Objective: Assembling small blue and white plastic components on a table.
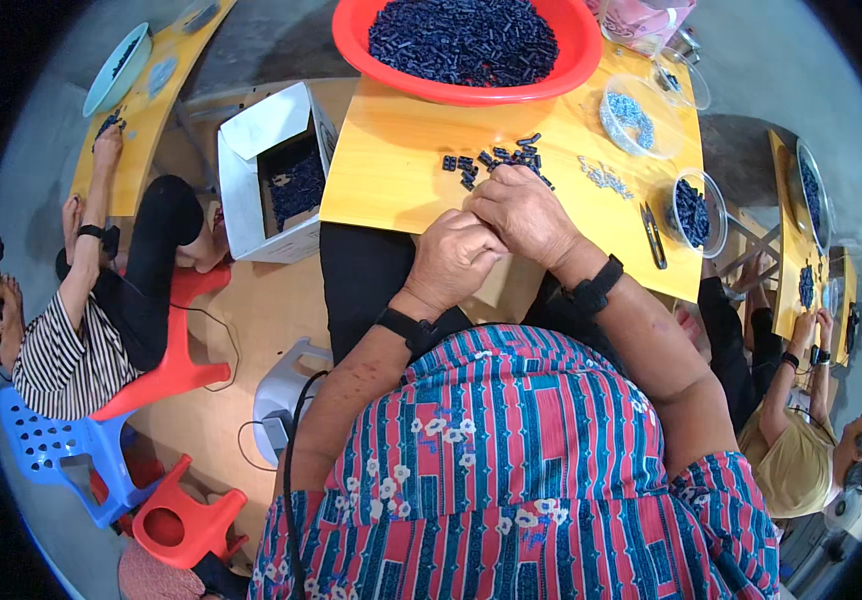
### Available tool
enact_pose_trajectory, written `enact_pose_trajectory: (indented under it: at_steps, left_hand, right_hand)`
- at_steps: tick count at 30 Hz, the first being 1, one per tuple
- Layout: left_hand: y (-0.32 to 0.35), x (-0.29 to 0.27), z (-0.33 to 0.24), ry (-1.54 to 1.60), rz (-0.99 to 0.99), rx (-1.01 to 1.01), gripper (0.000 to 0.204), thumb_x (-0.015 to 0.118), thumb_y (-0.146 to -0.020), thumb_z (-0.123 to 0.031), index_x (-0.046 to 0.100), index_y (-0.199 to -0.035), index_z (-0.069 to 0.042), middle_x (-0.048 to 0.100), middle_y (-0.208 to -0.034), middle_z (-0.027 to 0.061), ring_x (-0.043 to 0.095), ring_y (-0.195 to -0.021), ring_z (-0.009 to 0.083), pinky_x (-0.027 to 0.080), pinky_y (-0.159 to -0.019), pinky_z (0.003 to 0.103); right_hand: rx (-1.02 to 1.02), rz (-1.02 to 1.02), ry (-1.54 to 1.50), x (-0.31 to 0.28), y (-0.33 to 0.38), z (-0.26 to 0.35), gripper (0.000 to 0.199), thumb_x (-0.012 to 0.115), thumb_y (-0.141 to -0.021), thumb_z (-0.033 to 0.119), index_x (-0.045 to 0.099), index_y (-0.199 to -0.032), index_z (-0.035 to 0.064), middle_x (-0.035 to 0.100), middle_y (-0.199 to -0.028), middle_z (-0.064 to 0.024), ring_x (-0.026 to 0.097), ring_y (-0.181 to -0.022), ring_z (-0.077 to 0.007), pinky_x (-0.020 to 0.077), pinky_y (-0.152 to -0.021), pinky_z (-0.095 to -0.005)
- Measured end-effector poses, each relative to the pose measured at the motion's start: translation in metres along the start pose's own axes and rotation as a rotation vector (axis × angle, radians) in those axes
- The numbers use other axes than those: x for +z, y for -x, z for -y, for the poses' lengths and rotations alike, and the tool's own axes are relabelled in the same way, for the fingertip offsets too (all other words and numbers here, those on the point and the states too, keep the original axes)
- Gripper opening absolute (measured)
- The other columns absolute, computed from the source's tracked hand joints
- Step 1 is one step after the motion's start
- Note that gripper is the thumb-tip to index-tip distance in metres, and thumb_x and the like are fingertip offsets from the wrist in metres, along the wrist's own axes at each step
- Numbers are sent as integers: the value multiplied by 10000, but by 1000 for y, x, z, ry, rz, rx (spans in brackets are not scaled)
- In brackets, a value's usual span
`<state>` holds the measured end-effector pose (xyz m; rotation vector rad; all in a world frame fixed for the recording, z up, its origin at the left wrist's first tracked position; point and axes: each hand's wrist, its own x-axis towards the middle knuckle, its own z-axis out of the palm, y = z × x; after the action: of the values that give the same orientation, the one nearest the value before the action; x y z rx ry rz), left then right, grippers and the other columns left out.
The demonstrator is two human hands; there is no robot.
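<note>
The loose dark pieces (528, 157) lie scattered on the yellow table (391, 170), just beyond my knuckles; some lie singly, others bunch together. The step in hand appears to be fine fingertip work at the table's near edge. Recommended practice: pinch lightly, brace one hand against the other, and turn small parts with the fingertips rather than the wrists. Work further in over the table if possible; a piece dropped at the edge would likely fall into my lap.

Grip: my left hand (454, 255) is curled, thumb and fingers drawn in toward a pinch. My right hand (523, 208) is bent over beside it, its fingers folded down, and the two meet or nearly meet. My own hands hide the fingertips, so I can't make out whether either pinch is fully closed or holds a piece.

Surroundings: the pale pieces (605, 177) lie to the right, best kept unmixed. Beyond them stands a clear bowl (667, 142); nearer are a small black tool (654, 238) and a clear tub (719, 240). The red basin (461, 93) stands at the far side, filled with more dark pieces.
</note>
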<state>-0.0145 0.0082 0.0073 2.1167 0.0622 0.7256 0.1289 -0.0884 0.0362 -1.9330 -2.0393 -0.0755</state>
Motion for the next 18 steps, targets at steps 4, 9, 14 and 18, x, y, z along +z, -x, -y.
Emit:
enact_pose_trajectory:
  at_steps: [4, 9, 14, 18]
  left_hand:
    - [2, 0, 1, 26, 18, -63, 92, 678, -695, 19, 658, -740, -59, 636, -755, 86, 627, -762, 276, 521, -682, 350]
    - [2, 10, 3, 152, -155, -280, 236, 634, -735, 77, 623, -955, -9, 596, -870, 109, 618, -716, 207, 506, -625, 287]
    - [-5, 8, -3, 60, -114, -303, 265, 615, -743, 87, 622, -997, 10, 575, -918, 115, 596, -699, 196, 501, -618, 281]
    - [-7, 5, -3, -40, -38, -296, 212, 617, -752, 60, 648, -959, 25, 564, -887, 121, 592, -717, 220, 499, -640, 307]
  right_hand:
    - [51, -83, -30, 0, 17, 7, 146, 602, -779, 196, 635, -882, 99, 564, -843, -45, 538, -859, -249, 448, -783, -382]
    - [92, -116, -16, 10, 31, 10, 194, 562, -822, 172, 614, -959, 44, 540, -884, -99, 525, -850, -288, 441, -790, -394]
    - [110, -167, -53, 15, 34, 12, 223, 536, -864, 160, 584, -1025, 13, 516, -902, -126, 515, -848, -304, 433, -781, -412]
    - [119, -176, -40, 16, 35, 10, 219, 539, -868, 155, 574, -1043, 28, 515, -896, -122, 518, -850, -304, 429, -779, -414]
